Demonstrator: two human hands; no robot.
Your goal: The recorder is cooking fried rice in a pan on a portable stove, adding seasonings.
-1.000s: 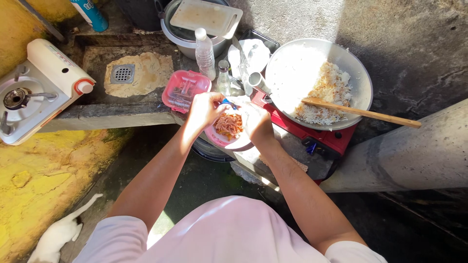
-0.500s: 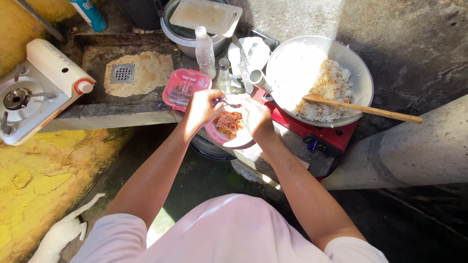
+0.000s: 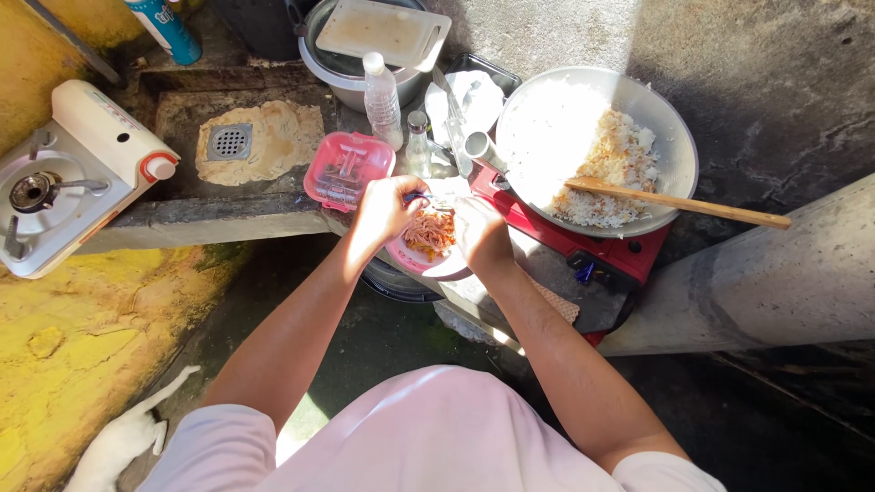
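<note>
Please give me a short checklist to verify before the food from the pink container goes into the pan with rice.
1. Pink container held by the right hand: ok.
2. Left hand holds a utensil over the shredded food: ok, utensil kind cannot tell.
3. Pan sits on the red stove: ok.
4. Wooden spatula rests in the pan, handle outward: ok.
5. Flame on: cannot tell.

A lidded box (image 3: 348, 170) lies left of the bowl (image 3: 430, 251), the wok (image 3: 597, 150) right, bottles (image 3: 383, 88) behind.
</note>
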